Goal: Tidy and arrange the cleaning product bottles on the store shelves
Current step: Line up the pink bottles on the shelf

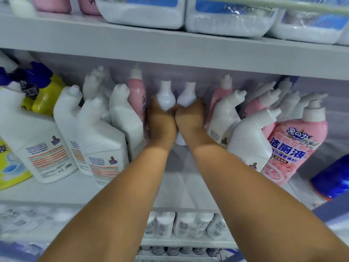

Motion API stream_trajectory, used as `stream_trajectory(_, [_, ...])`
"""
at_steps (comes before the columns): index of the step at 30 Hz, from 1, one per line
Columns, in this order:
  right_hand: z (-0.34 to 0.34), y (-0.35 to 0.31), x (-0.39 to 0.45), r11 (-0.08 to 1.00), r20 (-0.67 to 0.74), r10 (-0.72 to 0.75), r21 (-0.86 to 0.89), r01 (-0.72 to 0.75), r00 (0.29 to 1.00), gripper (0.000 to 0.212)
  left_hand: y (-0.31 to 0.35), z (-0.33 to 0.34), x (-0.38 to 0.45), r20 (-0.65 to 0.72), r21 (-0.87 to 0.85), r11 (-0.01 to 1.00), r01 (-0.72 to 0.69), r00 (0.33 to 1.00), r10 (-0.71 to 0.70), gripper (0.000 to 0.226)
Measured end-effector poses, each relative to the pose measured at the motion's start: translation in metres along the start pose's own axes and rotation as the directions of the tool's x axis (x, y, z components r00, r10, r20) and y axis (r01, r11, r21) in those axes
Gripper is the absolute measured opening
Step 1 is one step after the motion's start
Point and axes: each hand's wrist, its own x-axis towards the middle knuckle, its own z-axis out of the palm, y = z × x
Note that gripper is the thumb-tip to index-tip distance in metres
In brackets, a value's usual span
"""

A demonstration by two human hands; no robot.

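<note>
Both arms reach deep into the middle shelf [179, 188]. At the back stand two white bottles side by side. My left hand [160, 121] grips the left white bottle [165, 95] around its body. My right hand [189, 116] grips the right white bottle [188, 96] the same way, and the two hands touch each other. The lower parts of both bottles are mostly hidden behind my hands. A pink bottle [137, 95] stands just left of them, and another pink bottle [220, 97] just right.
White angled-neck bottles [105, 140] crowd the left of the shelf, with yellow spray bottles [47, 95] behind. More white bottles [247, 140] and a labelled pink bottle [294, 146] fill the right, plus a blue container [332, 176]. The upper shelf board [170, 48] hangs close above.
</note>
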Motion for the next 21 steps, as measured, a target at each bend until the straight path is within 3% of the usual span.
stream_trajectory(2, [-0.005,0.008,-0.025,0.996,-0.033,-0.057,0.072,0.059,0.998,0.045,-0.01,-0.008,-0.012,-0.009,0.197,0.978,-0.07,0.997,0.074,0.058])
stream_trajectory(4, [-0.016,0.016,-0.051,0.991,-0.063,-0.083,0.098,0.089,0.995,0.054,-0.014,-0.019,-0.03,-0.02,0.304,0.949,-0.083,0.995,0.093,0.072])
stream_trajectory(9, [-0.067,0.039,-0.119,0.962,-0.01,-0.23,0.151,0.229,0.973,0.051,-0.017,-0.062,-0.088,0.119,0.187,0.96,-0.208,0.975,0.188,0.053])
stream_trajectory(12, [-0.101,0.05,-0.147,0.947,0.039,-0.269,0.192,0.256,0.962,0.047,-0.02,-0.09,-0.112,0.206,0.18,0.941,-0.285,0.947,0.248,0.056])
stream_trajectory(16, [-0.124,0.068,-0.168,0.936,0.054,-0.254,0.267,0.231,0.966,0.053,-0.039,-0.113,-0.121,0.245,0.112,0.958,-0.265,0.941,0.232,0.06])
stream_trajectory(21, [-0.125,0.084,-0.17,0.943,0.152,-0.205,0.296,0.153,0.967,0.062,-0.036,-0.112,-0.129,0.25,0.227,0.954,-0.197,0.958,0.139,0.061])
